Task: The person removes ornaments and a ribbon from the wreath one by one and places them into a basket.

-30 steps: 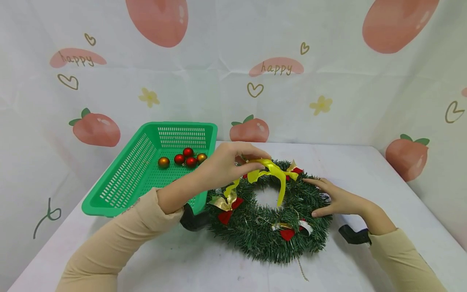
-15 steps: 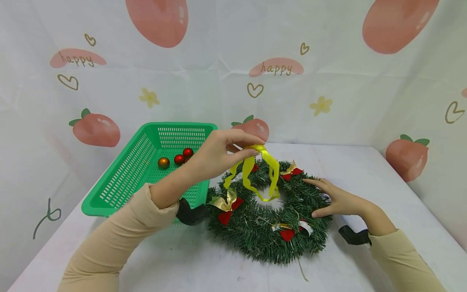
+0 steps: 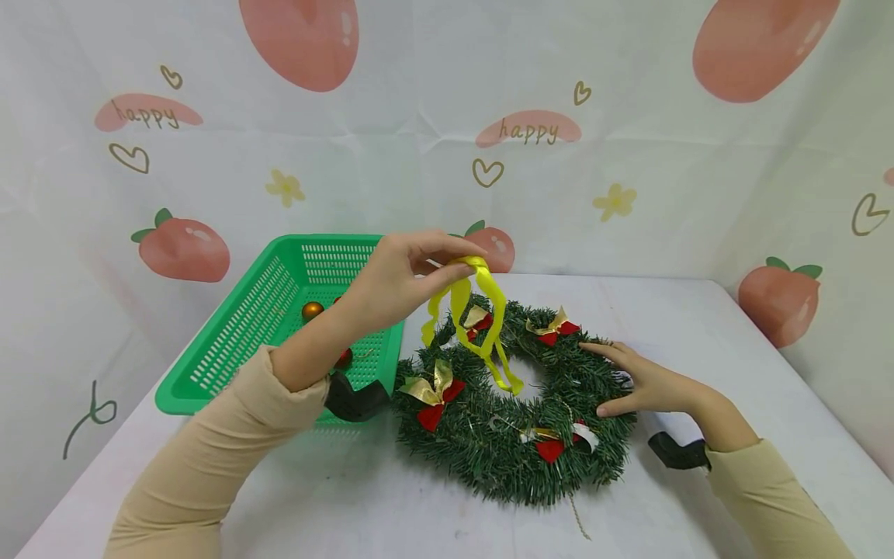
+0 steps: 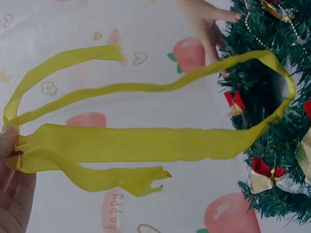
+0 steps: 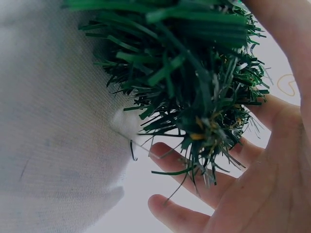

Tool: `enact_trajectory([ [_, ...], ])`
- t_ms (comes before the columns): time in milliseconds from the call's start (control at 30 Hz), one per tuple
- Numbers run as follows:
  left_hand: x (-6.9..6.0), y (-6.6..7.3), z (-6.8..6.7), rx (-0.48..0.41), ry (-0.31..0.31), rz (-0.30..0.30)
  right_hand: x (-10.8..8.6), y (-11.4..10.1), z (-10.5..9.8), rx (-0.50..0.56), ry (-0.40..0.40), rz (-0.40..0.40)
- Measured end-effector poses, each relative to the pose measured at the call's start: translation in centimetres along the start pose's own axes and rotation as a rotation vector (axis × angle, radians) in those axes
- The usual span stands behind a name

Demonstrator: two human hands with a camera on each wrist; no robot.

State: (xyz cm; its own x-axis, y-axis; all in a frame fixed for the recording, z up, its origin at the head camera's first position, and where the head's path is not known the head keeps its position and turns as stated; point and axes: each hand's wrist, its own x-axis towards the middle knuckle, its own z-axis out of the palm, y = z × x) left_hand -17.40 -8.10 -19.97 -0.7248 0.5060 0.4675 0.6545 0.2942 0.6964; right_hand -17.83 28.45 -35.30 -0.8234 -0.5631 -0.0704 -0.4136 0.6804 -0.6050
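Note:
A yellow ribbon [image 3: 459, 301] hangs in long loops from my left hand [image 3: 391, 281], pinched between thumb and fingertips above the far left part of a green wreath [image 3: 496, 466]. In the left wrist view the ribbon [image 4: 131, 144] spreads out, with loose ends at either side of a long loop. My right hand [image 3: 653, 384] rests at the wreath's right edge, fingers spread and relaxed. From the right wrist, its fingers [image 5: 214, 187] lie along the outer needles. Several bows, such as a gold and red bow [image 3: 436, 394], sit on the wreath.
A green plastic basket [image 3: 178, 398] stands to the left, behind my left forearm. Inside it are an orange ball [image 3: 312, 310] and a red ball [image 3: 344, 358]; my arm hides part of it. A thin beaded chain [image 3: 578, 519] trails from the wreath onto the white table [image 3: 391, 505].
My left hand has risen and moved left, lifting the yellow ribbon off the wreath so its loops now hang free. A gold and red bow beneath has come into view. The right hand stays put.

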Motion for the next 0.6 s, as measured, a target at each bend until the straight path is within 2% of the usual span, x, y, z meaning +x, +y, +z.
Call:
enact_trajectory([
  [600, 0.3, -0.1, -2.4, -0.039, 0.116, -0.039, 0.0, -0.3, -0.1, 0.000, -0.003, -0.002],
])
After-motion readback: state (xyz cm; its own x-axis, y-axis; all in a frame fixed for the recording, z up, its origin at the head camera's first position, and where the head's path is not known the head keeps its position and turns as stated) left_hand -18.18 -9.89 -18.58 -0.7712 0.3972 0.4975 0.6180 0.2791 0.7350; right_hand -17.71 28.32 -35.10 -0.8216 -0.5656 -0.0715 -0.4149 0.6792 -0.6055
